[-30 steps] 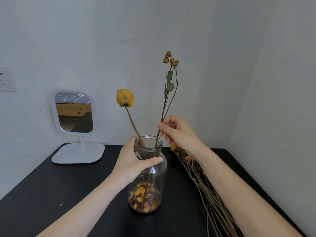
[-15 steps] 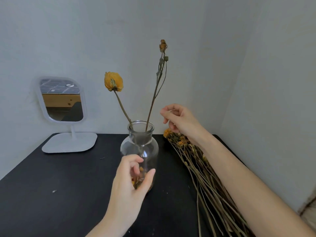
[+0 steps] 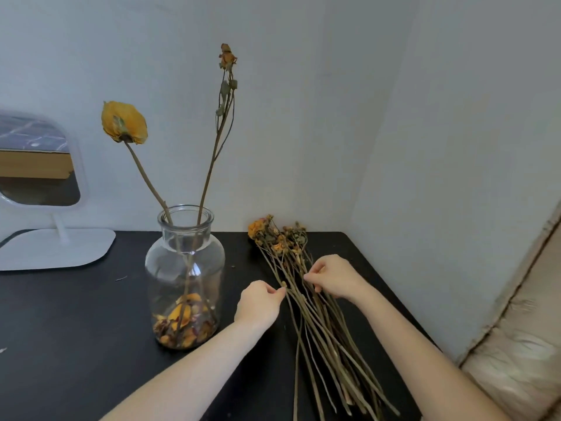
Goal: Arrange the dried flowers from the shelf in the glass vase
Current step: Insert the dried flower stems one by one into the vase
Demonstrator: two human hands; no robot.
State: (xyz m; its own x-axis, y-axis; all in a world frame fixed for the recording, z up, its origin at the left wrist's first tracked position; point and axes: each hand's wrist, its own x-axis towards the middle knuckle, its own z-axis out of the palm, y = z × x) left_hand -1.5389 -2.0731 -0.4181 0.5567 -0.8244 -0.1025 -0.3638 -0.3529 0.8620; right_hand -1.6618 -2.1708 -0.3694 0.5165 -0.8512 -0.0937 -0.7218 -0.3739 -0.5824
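A clear glass vase [image 3: 184, 268] stands on the black shelf [image 3: 76, 323], with dried petals at its bottom. Two dried flowers rise from it: a big yellow bloom [image 3: 124, 122] leaning left and a taller thin stem with small orange buds [image 3: 227, 57]. To the right lies a bundle of dried flowers [image 3: 306, 293], heads toward the wall. My left hand [image 3: 258, 302] pinches a stem at the bundle's left side. My right hand [image 3: 332, 278] rests on top of the bundle, its fingertips pinching stems.
A white-framed table mirror [image 3: 39, 165] on a flat white base [image 3: 57, 249] stands at the back left. White walls close the back and right. A beige cushion [image 3: 522, 354] sits beyond the shelf's right edge.
My left hand let go of the vase and moved right to the bundle. My right hand released the thin stem, now standing in the vase, and dropped onto the bundle.
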